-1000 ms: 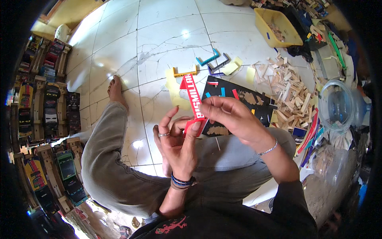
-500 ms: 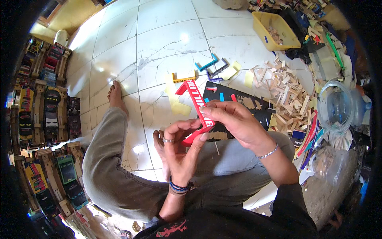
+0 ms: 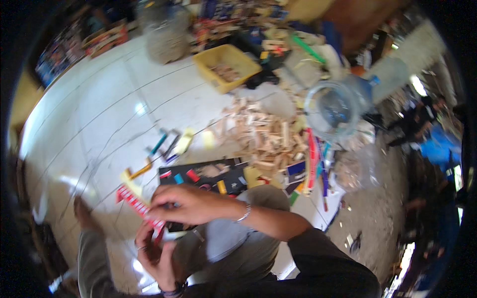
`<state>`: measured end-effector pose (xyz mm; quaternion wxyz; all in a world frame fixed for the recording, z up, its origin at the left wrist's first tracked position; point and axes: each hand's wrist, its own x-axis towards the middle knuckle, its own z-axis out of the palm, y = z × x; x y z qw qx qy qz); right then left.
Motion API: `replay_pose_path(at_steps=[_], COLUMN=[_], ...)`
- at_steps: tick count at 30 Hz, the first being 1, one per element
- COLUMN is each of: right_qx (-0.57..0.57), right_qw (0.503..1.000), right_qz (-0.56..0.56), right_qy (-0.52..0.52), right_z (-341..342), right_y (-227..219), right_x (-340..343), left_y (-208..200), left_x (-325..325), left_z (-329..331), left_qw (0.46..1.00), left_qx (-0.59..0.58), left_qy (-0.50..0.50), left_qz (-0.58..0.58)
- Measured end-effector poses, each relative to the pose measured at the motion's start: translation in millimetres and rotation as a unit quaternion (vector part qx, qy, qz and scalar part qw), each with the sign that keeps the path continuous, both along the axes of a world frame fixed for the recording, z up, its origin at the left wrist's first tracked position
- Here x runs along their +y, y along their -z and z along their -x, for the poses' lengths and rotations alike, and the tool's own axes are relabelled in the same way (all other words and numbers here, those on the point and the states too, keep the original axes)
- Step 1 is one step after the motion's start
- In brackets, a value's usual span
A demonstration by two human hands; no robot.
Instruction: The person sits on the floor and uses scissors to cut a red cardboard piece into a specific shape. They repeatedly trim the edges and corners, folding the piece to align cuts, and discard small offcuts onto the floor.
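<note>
My right hand [image 3: 191,203] pinches a red U-shaped strip with white lettering [image 3: 133,201] close to its near end. My left hand [image 3: 156,260], a ring on one finger, curls around the bent near end of that strip, its thumb apart from the fingers; blur hides the exact contact. The strip's far end points up and left over the floor. Right beyond my hands lies a black board [image 3: 181,168] with small coloured pieces on it. More bent strips, a yellow one [image 3: 140,170] and a teal one [image 3: 159,143], lie on the tiles beside it.
A heap of small wooden blocks [image 3: 268,134] spreads beyond the board. Behind it stands a yellow basin [image 3: 242,82] with wood bits. Toward the right are a clear plastic container [image 3: 333,109], long coloured strips [image 3: 313,159] and a plastic bag [image 3: 355,169]. My bent knee is beside the board.
The whole view has swung to the right, so the wood heap and basin now appear nearer the middle. Both hands keep the red strip, which now shows lower left.
</note>
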<state>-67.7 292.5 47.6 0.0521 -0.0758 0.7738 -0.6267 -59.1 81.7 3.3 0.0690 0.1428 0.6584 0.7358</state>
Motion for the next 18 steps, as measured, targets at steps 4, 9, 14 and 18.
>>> replay_pose_path(at_steps=[4, 9, 14, 18], right_qx=[0.06, -0.059, 0.003, -0.042], right_qw=[0.994, 0.968, 0.997, 0.904], right_qz=[-0.01, 0.08, -0.016, -0.413], right_qy=[-0.092, -0.232, -0.073, -0.103], right_z=[-2, 5, 11, -10], right_y=[3, 16, 33, 60], right_x=[11, -9, 3, 3], left_y=[27, 33, 1, -13], left_x=[-24, -54, -42, -33], left_z=[18, 12, 21, 37], left_qw=[0.975, 0.979, 0.997, 0.998], left_qx=[-0.128, -0.194, 0.012, -0.025], left_qy=[0.09, 0.066, 0.068, -0.065], left_qz=[-0.154, 0.02, -0.038, -0.001])
